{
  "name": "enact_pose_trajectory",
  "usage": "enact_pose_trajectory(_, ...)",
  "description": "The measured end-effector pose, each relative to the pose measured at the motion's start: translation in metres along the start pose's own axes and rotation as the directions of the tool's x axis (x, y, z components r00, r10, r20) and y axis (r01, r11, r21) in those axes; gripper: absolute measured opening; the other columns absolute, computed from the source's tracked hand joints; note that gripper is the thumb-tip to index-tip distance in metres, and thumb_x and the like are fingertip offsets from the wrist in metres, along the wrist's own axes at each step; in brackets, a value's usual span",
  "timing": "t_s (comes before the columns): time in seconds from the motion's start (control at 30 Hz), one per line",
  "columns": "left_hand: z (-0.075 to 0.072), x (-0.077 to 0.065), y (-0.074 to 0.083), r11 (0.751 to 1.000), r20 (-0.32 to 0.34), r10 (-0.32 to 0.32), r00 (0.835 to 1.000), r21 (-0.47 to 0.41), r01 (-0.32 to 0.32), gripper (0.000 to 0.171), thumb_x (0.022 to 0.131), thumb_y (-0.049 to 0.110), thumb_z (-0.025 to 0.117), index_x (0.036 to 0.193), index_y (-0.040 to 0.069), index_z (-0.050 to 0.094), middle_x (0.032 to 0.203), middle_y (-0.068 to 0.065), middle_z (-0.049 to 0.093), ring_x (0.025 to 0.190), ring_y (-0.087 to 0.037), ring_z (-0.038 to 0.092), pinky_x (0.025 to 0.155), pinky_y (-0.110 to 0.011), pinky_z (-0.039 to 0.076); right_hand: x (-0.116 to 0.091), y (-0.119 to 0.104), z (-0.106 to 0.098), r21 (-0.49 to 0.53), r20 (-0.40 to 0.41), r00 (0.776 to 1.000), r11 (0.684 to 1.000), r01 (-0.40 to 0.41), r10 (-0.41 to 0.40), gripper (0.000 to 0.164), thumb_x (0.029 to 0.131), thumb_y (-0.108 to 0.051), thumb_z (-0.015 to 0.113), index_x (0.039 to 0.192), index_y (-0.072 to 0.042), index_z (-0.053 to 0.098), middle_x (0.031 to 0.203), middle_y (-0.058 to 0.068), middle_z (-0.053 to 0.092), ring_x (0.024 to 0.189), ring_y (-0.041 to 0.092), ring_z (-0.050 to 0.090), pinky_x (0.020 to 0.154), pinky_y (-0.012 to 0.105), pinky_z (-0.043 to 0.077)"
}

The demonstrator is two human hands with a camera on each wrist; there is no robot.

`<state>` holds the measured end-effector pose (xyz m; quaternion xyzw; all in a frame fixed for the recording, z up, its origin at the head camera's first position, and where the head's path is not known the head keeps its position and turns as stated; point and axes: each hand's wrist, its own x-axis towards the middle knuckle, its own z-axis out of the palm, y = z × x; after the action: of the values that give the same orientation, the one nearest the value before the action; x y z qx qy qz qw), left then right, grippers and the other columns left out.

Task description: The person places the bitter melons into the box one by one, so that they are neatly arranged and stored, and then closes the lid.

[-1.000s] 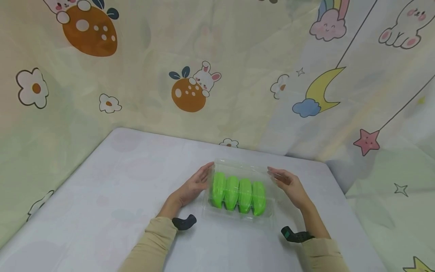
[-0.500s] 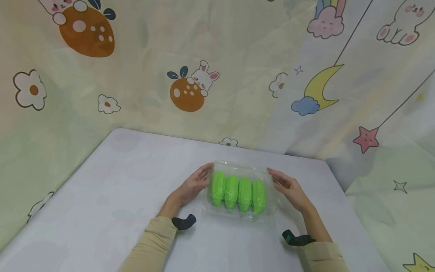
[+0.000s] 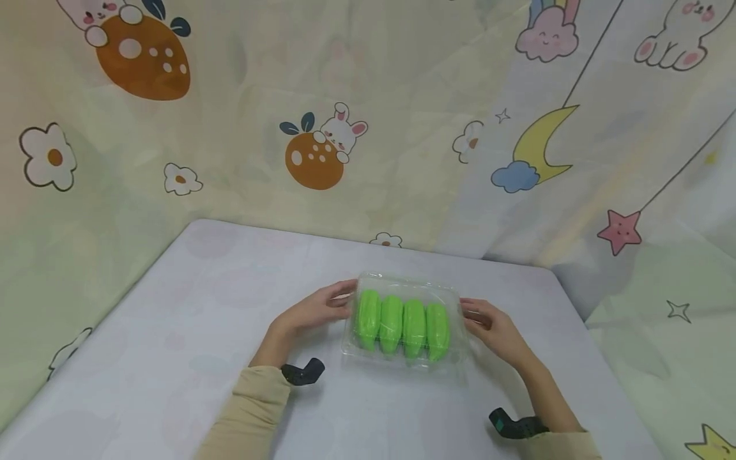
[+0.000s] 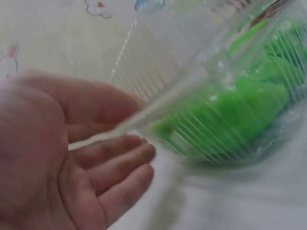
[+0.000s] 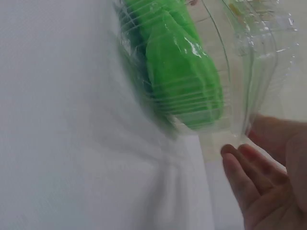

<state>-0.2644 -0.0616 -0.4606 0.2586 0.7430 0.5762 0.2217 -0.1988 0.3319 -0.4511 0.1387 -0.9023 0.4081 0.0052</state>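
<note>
On the table sits a clear plastic clamshell box with ribbed walls. Inside it several long, glossy bright green pieces lie side by side; their kind is not clear. The left hand is at the box's left side; in the left wrist view the rim runs between its thumb and fingers. At the opposite side the right hand holds the rim near a corner, thumb above and fingers below in the head view. The lid lies over the green pieces.
A patterned cloth backdrop with rabbits, flowers and a moon hangs behind and beside the table. Black wrist-worn devices sit at both wrists, below beige sleeves.
The lid has come down flatter over the green pieces. Both hands have slid a little down along the box's sides, toward the person. The head view has shifted slightly.
</note>
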Motion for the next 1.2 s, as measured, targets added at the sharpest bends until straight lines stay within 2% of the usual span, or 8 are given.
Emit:
enact_pose_trajectory(0.17,0.000,-0.004,0.014,0.970,-0.102,-0.071,0.992,0.223,0.093,0.057,0.088,0.021,0.064,0.140,0.016,0.044,0.129,-0.011,0.058,0.113,-0.029,0.061,0.094,-0.041,0.052,-0.006,-0.008,-0.010,0.033,0.219,0.974,0.998,0.045,-0.051,0.058,0.094,-0.014,0.057,0.144,0.002,0.034,0.152,0.023,0.023,0.132,0.049,0.037,0.102,0.051,0.041)
enact_pose_trajectory(0.3,0.001,-0.006,0.022,0.955,-0.159,-0.125,0.979,0.250,0.162,0.050,0.086,0.020,0.066,0.133,0.014,0.051,0.106,-0.006,0.064,0.086,-0.017,0.068,0.076,-0.032,0.056,-0.007,-0.014,-0.016,0.080,0.372,0.928,0.997,-0.014,-0.016,0.074,0.092,-0.017,0.061,0.151,-0.002,0.018,0.157,0.021,0.009,0.138,0.051,0.023,0.106,0.057,0.034)
enact_pose_trajectory(0.4,0.003,-0.008,0.024,0.958,-0.149,-0.144,0.978,0.227,0.176,0.051,0.085,0.014,0.065,0.133,0.010,0.050,0.100,-0.007,0.063,0.075,-0.015,0.068,0.071,-0.030,0.056,-0.007,-0.016,-0.017,0.098,0.433,0.901,0.993,-0.072,0.022,0.083,0.090,-0.019,0.063,0.152,-0.005,0.010,0.159,0.020,0.007,0.141,0.048,0.018,0.107,0.057,0.033)
enact_pose_trajectory(0.53,0.001,-0.013,0.024,0.965,-0.079,-0.160,0.984,0.200,0.173,0.059,0.083,0.015,0.067,0.138,0.013,0.045,0.103,-0.006,0.061,0.080,-0.015,0.068,0.075,-0.030,0.054,-0.008,-0.016,-0.018,0.097,0.461,0.887,0.991,-0.095,0.040,0.084,0.091,-0.018,0.063,0.151,0.000,0.007,0.158,0.024,0.007,0.141,0.047,0.019,0.106,0.054,0.035)
enact_pose_trajectory(0.77,-0.003,-0.018,0.021,0.963,0.099,-0.154,0.983,0.237,0.127,0.083,0.078,0.014,0.071,0.150,0.018,0.028,0.100,-0.002,0.062,0.082,-0.015,0.065,0.076,-0.029,0.050,-0.010,-0.017,-0.020,0.090,0.484,0.874,0.991,-0.095,0.040,0.084,0.091,-0.017,0.062,0.150,0.006,0.005,0.156,0.027,0.007,0.140,0.049,0.018,0.107,0.054,0.033)
enact_pose_trajectory(0.9,-0.002,-0.021,0.020,0.975,0.180,-0.151,0.972,0.188,0.116,0.091,0.080,0.011,0.071,0.153,0.017,0.017,0.098,-0.003,0.063,0.085,-0.015,0.066,0.077,-0.027,0.052,-0.010,-0.018,-0.023,0.085,0.499,0.867,0.994,-0.062,0.012,0.083,0.091,-0.015,0.061,0.148,0.009,0.005,0.154,0.031,0.007,0.138,0.052,0.017,0.105,0.056,0.032)
enact_pose_trajectory(1.07,-0.001,-0.023,0.020,0.984,0.266,-0.159,0.951,0.115,0.132,0.101,0.081,0.009,0.070,0.154,0.020,0.001,0.091,-0.005,0.066,0.083,-0.019,0.069,0.079,-0.029,0.055,-0.008,-0.020,-0.023,0.083,0.510,0.859,0.993,-0.090,0.035,0.089,0.088,-0.015,0.065,0.150,0.005,0.004,0.156,0.027,0.005,0.140,0.050,0.015,0.105,0.057,0.035)
enact_pose_trajectory(1.2,0.001,-0.023,0.021,0.983,0.283,-0.186,0.941,0.066,0.174,0.099,0.085,0.009,0.066,0.153,0.022,-0.004,0.082,-0.007,0.068,0.080,-0.023,0.071,0.080,-0.031,0.057,-0.007,-0.022,-0.022,0.064,0.503,0.862,0.993,-0.098,0.053,0.095,0.085,-0.018,0.069,0.150,0.005,0.003,0.157,0.026,0.005,0.141,0.048,0.016,0.107,0.056,0.032)
